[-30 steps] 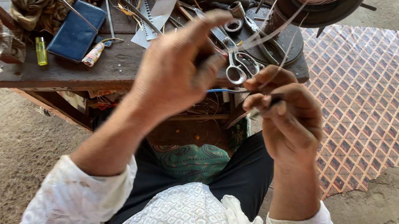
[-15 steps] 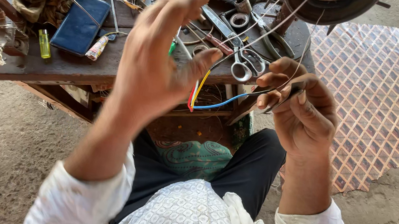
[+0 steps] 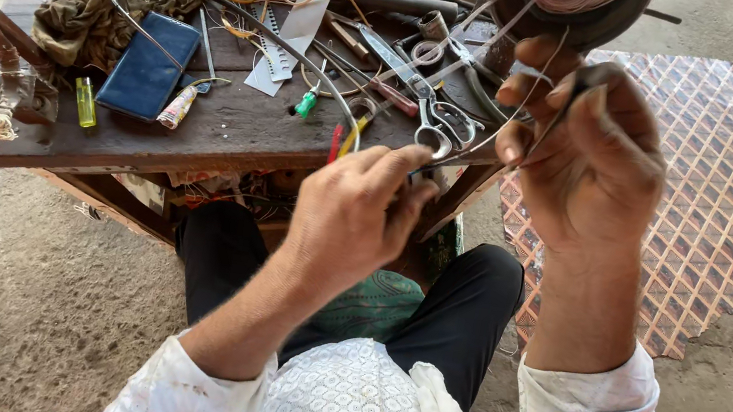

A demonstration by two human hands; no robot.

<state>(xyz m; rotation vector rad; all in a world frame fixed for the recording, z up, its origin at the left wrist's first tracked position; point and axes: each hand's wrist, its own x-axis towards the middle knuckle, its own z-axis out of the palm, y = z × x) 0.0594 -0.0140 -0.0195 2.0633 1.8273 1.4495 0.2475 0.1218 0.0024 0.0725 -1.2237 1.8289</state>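
Wires (image 3: 348, 139), previously raised, are now pinched lower by the left hand (image 3: 355, 219); a thin wire (image 3: 546, 127) is clenched in the right hand (image 3: 590, 153) above the worktop (image 3: 231, 131).

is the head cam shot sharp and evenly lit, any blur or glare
Head view: soft even daylight, no hard shadows or glare; scissors and blue case on the bench sharp; left hand and right hand slightly soft; edges bow slightly.

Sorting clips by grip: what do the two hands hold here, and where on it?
Left hand pinches a bundle of coloured wires near its end; right hand pulls a thin wire strand taut between its fingertips.
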